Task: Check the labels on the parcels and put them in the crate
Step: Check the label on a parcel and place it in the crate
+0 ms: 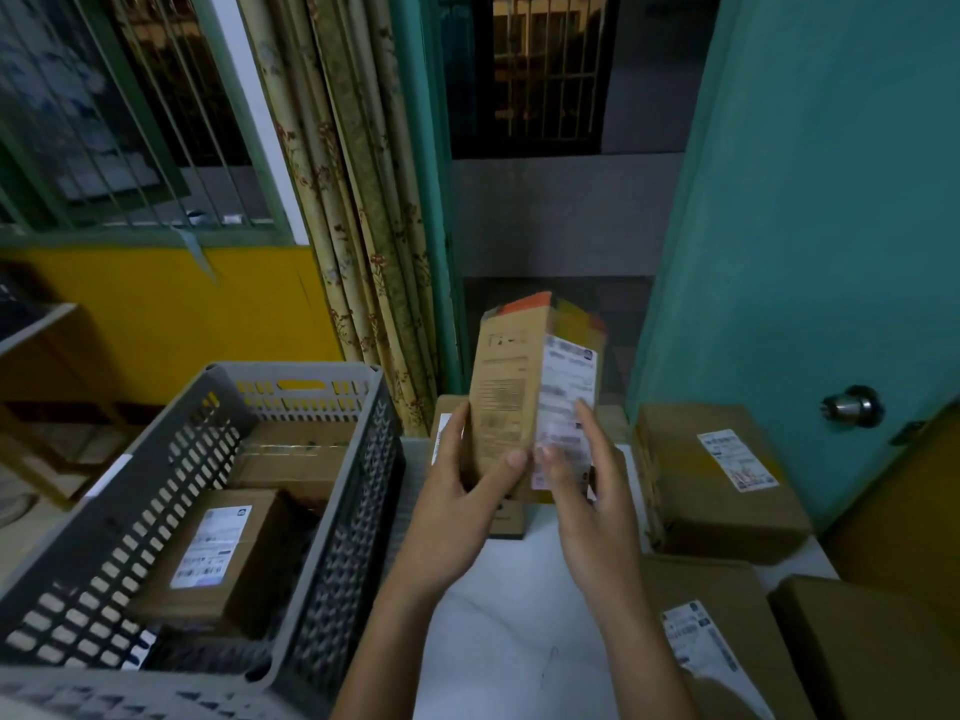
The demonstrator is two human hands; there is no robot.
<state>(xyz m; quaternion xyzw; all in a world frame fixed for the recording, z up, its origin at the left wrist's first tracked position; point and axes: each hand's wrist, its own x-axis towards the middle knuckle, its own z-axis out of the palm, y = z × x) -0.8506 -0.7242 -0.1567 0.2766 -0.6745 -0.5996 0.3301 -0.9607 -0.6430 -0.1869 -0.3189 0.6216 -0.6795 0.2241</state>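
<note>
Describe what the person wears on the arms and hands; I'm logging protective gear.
Nothing shows: the left hand and right hand are bare, without gloves, rings, watch or bracelets. Both forearms are uncovered to the picture's edge, with no sleeve in view.

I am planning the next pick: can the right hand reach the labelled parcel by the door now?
Probably not yet: the right hand and left hand both hold the tall box. The path to that parcel itself looks clear.
</note>
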